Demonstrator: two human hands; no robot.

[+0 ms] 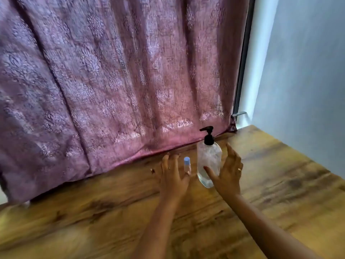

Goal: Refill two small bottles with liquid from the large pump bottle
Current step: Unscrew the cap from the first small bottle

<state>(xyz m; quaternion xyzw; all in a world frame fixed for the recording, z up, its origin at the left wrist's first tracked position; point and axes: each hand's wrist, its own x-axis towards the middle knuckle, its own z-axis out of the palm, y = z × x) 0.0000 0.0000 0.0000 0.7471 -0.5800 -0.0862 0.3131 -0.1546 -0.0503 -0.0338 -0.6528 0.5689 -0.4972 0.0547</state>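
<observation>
A large clear pump bottle [209,159] with a black pump head stands upright on the wooden table [112,212], near the curtain. Just left of it stands a small clear bottle [187,165] with a light blue cap. My right hand [226,174] is open beside the pump bottle's right side, fingers spread, thumb in front of its base, not gripping it. My left hand [172,176] is open, palm down, just left of the small bottle, its thumb close to the bottle's base. A second small bottle is not visible.
A purple-pink patterned curtain [112,81] hangs right behind the bottles and rests on the table's back edge. A pale wall [308,71] borders the table on the right, beside a dark window frame [244,62].
</observation>
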